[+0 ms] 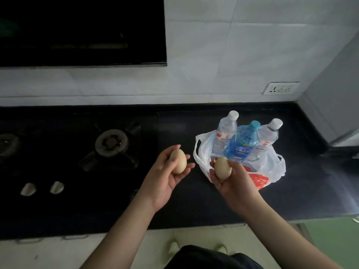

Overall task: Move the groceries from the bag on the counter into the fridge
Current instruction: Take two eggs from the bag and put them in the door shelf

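A white plastic bag with red print lies open on the dark counter. Three bottles stand upright in it: a clear one with a white cap, a blue one with a teal cap and another clear one with a white cap. My left hand holds a beige egg above the counter, left of the bag. In front of the bag's near edge my right hand holds a second beige egg.
A black gas hob with a burner and two knobs fills the counter's left part. A dark range hood hangs above it. A wall socket sits on the white tiles. A grey upright surface stands at the far right.
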### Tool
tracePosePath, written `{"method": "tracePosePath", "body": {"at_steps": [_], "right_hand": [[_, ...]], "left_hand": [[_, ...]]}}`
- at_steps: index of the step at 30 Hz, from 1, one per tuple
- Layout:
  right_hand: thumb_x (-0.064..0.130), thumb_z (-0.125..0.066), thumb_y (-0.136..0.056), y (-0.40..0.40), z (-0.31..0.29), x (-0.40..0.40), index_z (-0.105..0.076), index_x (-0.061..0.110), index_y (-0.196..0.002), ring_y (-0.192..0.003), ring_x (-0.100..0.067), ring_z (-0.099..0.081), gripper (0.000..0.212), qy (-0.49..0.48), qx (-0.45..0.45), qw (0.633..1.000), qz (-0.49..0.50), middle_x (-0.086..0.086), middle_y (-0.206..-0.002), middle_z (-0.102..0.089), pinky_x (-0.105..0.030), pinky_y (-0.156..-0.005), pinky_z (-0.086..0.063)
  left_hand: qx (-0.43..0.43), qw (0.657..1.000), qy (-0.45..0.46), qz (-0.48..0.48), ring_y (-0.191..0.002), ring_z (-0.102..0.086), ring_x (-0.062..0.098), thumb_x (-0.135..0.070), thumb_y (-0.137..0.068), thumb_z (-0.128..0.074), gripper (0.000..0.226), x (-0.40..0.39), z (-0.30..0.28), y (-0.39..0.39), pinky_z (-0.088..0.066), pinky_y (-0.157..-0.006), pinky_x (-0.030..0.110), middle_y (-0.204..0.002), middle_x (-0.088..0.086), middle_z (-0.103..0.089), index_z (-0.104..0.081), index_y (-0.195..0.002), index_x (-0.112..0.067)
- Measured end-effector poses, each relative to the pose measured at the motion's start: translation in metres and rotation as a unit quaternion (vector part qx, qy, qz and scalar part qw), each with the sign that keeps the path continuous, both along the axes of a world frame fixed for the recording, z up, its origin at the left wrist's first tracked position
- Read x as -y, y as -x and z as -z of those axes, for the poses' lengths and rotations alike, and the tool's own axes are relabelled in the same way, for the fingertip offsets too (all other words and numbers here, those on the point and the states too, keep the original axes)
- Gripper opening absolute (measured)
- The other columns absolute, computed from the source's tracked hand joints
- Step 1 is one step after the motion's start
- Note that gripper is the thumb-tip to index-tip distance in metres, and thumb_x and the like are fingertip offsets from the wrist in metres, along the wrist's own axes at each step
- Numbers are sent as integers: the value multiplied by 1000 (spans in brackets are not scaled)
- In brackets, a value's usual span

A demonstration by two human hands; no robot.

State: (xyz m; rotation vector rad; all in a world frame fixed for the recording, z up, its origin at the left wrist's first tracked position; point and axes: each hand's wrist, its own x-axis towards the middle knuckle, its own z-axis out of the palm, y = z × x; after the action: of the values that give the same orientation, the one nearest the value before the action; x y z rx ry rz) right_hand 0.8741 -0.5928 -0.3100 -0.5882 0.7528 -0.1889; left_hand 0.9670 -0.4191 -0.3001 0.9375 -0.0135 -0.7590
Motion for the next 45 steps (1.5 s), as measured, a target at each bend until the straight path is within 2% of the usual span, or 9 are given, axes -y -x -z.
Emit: {"method": "tracePosePath", "body": {"at_steps": [4,11,16,21,24,31,33,38,45], "right_hand": [[24,-49,-94,-2,-8,-12,-58,6,-119,-67,-19,-59,32,-7,-14,999,-43,-12,-84,-68,-28,-56,-54],[26,-57,-90,10,-21,2,-59,6,-118,-68,-17,-61,34,-29,27,994,-106,-12,-86,-68,-26,-59,-55],[26,-57,-91,33,-28,30,-62,7,-119,-70,-17,-59,34,-15,39,985,-168,-11,-91,-68,-25,-59,-55],[26,-57,-87,50,-28,37,-66,9,-107,-70,-17,-60,27,-41,59,968,-239,-12,-90,-66,-23,-58,-53],[25,-59,-84,55,-27,23,-64,9,-108,-70,-17,-62,29,-46,54,953,-295,-10,-88,-65,-23,-56,-53],[26,-65,-81,66,-32,-48,-67,9,-110,-77,-18,-62,34,-55,35,893,-445,-10,-92,-66,-28,-68,-53],[25,-63,-86,72,-35,-73,-68,8,-110,-78,-19,-62,30,-49,30,876,-478,-11,-94,-66,-29,-72,-53],[25,-56,-94,102,-44,-137,-66,9,-109,-70,-17,-62,25,-37,40,828,-559,-11,-93,-65,-26,-63,-54],[25,-53,-94,179,-52,-244,-66,11,-107,-66,-17,-61,23,-26,53,737,-673,-9,-90,-66,-27,-62,-52]], "left_hand": [[-17,999,15,-24,-101,-68,30,-17,-85,-55,41,-10,-10,12,-56,-79,28,-111,17,-67,-56,-125,-13],[-21,996,-25,-88,-94,-69,27,-21,-86,-56,39,-2,-20,50,-57,-74,27,-106,17,-67,-57,-124,-11],[-24,983,-99,-150,-89,-70,25,-15,-97,-50,26,23,-16,88,-55,-72,27,-105,16,-67,-60,-120,-12],[-48,958,-43,-281,-83,-67,21,-21,-81,-57,34,25,-18,127,-51,-69,27,-98,12,-67,-62,-114,-17],[-44,943,-15,-329,-82,-64,21,-21,-84,-55,32,12,-23,154,-52,-65,25,-98,12,-65,-62,-115,-18],[-46,894,-16,-445,-70,-60,21,-17,-83,-52,28,-41,-37,222,-46,-48,20,-88,13,-65,-63,-109,-17],[-48,876,-7,-480,-70,-59,21,-18,-84,-52,29,-60,-39,243,-45,-47,20,-88,14,-64,-62,-111,-16],[-44,822,12,-568,-70,-59,23,-18,-84,-51,30,-103,-44,300,-44,-46,21,-88,15,-64,-62,-111,-15],[-38,751,17,-659,-69,-59,22,-17,-86,-50,28,-165,-44,410,-44,-48,21,-89,14,-64,-61,-112,-14]]}}
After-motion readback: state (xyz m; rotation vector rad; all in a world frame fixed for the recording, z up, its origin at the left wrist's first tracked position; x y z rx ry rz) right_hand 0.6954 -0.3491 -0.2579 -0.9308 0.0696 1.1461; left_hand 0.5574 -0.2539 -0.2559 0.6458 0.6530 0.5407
